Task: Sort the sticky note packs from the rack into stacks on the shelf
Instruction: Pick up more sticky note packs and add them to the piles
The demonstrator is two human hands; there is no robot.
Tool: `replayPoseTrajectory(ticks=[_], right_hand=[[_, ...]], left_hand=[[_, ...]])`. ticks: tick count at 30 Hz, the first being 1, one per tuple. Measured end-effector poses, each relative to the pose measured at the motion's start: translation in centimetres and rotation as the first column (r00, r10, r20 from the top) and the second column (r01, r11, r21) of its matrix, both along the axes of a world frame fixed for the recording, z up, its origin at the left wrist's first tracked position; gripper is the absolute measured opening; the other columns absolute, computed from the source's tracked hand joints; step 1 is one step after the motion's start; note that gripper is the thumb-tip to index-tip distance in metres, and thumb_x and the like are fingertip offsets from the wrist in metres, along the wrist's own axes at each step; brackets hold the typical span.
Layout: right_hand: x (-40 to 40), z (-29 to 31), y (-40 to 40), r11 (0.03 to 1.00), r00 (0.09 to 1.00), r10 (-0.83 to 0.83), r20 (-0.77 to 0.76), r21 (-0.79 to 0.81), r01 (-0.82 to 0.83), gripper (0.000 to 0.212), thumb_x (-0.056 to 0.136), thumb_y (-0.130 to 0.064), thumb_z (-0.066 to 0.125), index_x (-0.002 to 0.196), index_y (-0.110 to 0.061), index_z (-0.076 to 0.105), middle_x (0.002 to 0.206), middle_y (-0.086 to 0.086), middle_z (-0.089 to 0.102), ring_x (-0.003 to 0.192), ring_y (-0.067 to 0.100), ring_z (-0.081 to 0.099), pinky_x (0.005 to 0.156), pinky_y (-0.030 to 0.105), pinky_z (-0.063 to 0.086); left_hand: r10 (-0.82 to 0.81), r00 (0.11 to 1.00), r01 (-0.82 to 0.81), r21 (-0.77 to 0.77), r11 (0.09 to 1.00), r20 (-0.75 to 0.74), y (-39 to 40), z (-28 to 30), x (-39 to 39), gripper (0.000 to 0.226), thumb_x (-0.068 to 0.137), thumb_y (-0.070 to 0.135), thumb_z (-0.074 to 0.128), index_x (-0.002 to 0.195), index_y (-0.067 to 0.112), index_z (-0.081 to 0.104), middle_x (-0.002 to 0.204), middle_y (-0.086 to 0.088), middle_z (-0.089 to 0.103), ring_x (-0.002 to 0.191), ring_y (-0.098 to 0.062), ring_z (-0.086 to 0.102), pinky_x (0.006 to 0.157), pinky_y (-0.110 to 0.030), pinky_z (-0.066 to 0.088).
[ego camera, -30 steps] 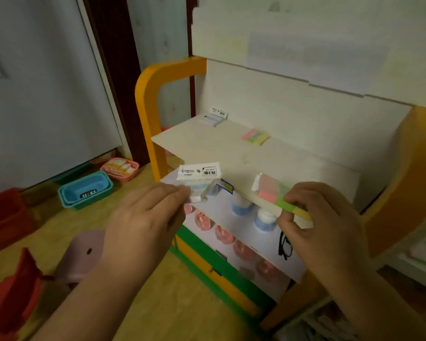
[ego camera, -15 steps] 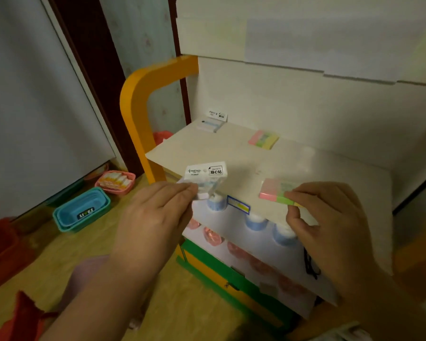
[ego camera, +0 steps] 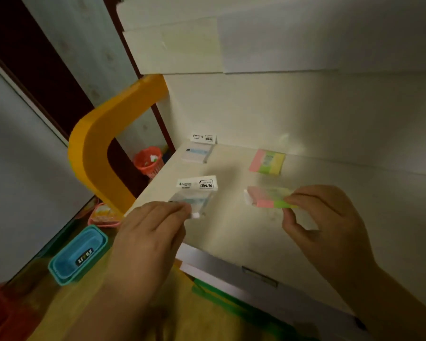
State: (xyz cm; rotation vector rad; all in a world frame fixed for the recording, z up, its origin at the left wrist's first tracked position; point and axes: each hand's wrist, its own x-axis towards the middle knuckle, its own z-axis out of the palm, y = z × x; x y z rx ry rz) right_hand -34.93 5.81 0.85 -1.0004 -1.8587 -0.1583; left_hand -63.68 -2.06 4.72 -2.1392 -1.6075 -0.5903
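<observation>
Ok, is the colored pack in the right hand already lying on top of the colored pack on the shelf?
No: the right hand holds its colored pack nearer the front, apart from the colored pack on the shelf.

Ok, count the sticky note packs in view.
4. White pack lying at the shelf's back left; coloured pack lying at the back; white pack in the left hand; coloured pack in the right hand. Others may sit out of view.

You're working in dim, yellowish light; a faint bright patch sits on the wall (ego camera: pixel 284 139) above the shelf (ego camera: pixel 231 232). Motion blur smears both hands and the floor, and the wide lens bends straight edges near the frame's sides
</observation>
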Motion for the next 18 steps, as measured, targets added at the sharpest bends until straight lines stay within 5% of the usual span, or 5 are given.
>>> replayPoseTrajectory(ticks=[6,18], right_hand=[[0.6,-1.0,0.9,0.99,0.988,-0.115,0.104,-0.067,0.123,0.013,0.084,-0.014,0.07,0.087,-0.001,0.074,0.092,0.012,0.067,0.089,0.028,0.063,0.089,0.027,0.049],[-0.2,0.5,1.0,0.9,0.891,-0.416,0.181,-0.055,0.432,0.015,0.082,-0.013,0.069,0.085,0.002,0.072,0.094,0.016,0.068,0.089,0.031,0.064,0.096,0.024,0.044]], left_hand=[[0.008,0.998,-0.006,-0.036,0.999,0.059,9.6,-2.0,-3.2,0.023,0.091,0.019,0.06,0.108,0.014,0.073,0.117,-0.005,0.069,0.106,-0.023,0.062,0.09,-0.041,0.052],[-0.001,0.99,0.019,-0.126,0.992,0.141,24.1,-6.5,-7.0,0.027,0.087,0.016,0.056,0.105,0.008,0.073,0.11,-0.013,0.07,0.097,-0.034,0.062,0.086,-0.042,0.049]])
